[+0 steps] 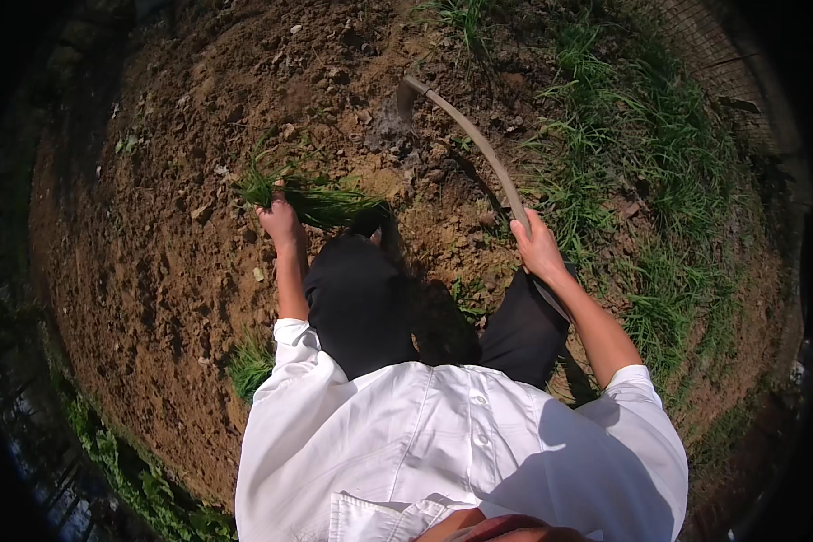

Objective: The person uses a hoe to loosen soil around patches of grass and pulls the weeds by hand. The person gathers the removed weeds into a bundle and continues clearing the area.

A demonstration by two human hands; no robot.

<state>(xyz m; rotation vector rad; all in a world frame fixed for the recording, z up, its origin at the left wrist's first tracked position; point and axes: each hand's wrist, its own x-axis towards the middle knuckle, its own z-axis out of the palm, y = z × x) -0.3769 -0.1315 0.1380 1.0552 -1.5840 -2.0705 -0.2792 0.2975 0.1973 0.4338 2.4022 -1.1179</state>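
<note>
My left hand is closed around a bunch of long green grass, held just above the soil left of my knee. In my right hand is the curved wooden handle of a hoe. The hoe's metal head is at the far end of the handle, low over a greyish patch of loose soil; whether it touches the ground I cannot tell. The end of the handle nearest me passes beneath my right forearm.
Brown, clumpy soil spreads in front and to the left. Thick grass grows along the right side. A small grass clump lies by my left elbow. Wire netting shows at the upper right, leafy plants at the lower left.
</note>
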